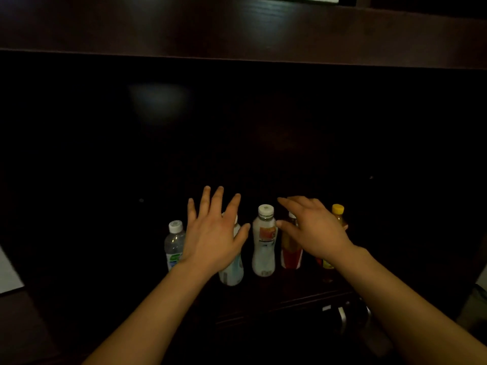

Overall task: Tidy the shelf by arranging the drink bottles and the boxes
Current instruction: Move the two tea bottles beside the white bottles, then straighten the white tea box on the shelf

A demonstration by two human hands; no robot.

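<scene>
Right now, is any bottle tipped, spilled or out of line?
Nothing stands out. Five capped bottles stand upright in a row, from the clear one to the yellow-capped one. No spill shows; the shelf is very dark.

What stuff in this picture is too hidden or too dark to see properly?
All in the head view:
- Boxes: none can be made out; the shelf recess is too dark.
- Pale bottle: upper part hidden behind the left hand.
- Red-labelled bottle and yellow-capped bottle: partly covered by the right hand.
- Label on the white bottle: too blurred to read.
- Clear bottle: its right edge is hidden by the left wrist.
</scene>
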